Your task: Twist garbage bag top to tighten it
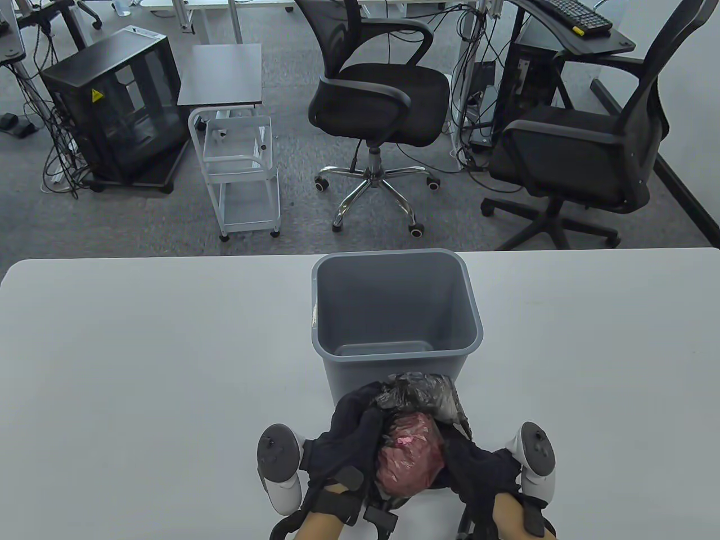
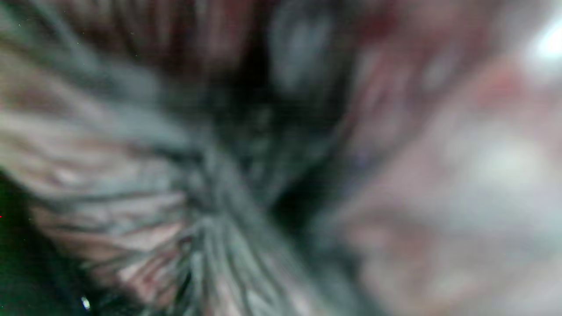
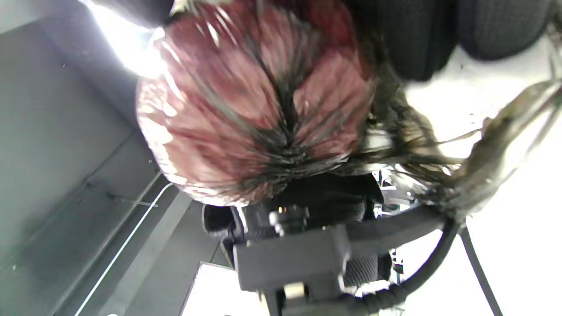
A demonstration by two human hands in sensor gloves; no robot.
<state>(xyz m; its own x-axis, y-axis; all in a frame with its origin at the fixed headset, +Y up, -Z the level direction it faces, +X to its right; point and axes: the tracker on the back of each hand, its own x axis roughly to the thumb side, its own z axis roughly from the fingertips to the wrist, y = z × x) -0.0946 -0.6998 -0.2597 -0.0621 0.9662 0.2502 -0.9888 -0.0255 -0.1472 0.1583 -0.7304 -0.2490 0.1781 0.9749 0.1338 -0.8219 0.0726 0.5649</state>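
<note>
A thin black garbage bag (image 1: 408, 458) with reddish contents sits on the table near the front edge, between both hands. Its loose, crumpled top (image 1: 424, 394) rises toward the bin. My left hand (image 1: 351, 430) grips the bag's upper left side, fingers curled around the plastic. My right hand (image 1: 478, 464) holds the bag's right side. In the right wrist view the bag (image 3: 246, 109) shows folds gathered to one point, with my right fingers (image 3: 417, 39) against it. The left wrist view is blurred and filled by the bag's plastic (image 2: 175, 197).
A grey plastic bin (image 1: 394, 264) stands upright on the white table (image 1: 140, 365) just behind the bag, touching or nearly touching its top. Office chairs, a small white cart and a computer case stand on the floor beyond the table's far edge.
</note>
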